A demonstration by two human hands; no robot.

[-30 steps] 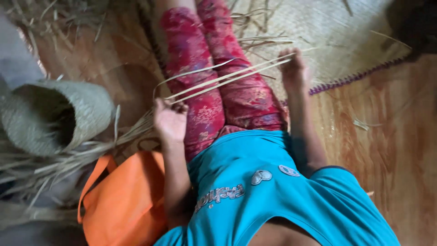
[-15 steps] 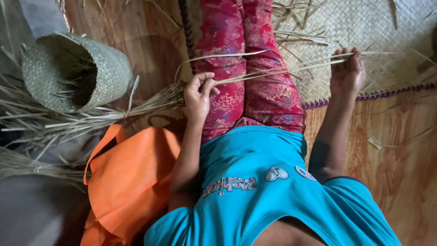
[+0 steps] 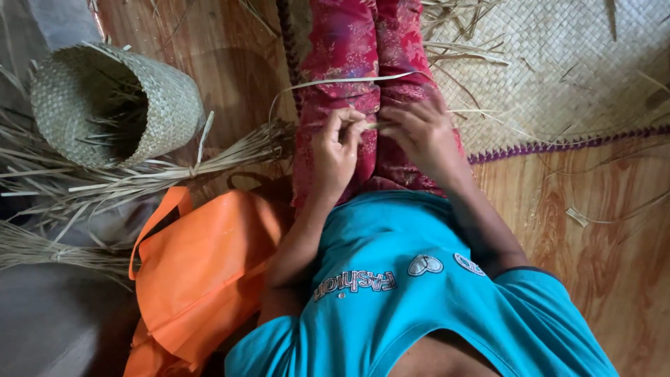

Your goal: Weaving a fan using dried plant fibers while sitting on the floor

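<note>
Now both hands (image 3: 380,139) meet — strip (image 3: 349,79) looped.

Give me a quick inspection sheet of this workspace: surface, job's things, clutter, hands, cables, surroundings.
Surface: wooden floor, partly covered by a woven mat with a purple edge.
Job's things: thin straw strip looping over the lap, its end pinched between both hands.
Clutter: loose straw bundle, scattered strands on the mat and floor.
Hands: left hand and right hand close together above the knees, fingers closed on the strip.
Cables: nothing seen.
Surroundings: woven basket lying on its side, orange bag beside the person.
</note>
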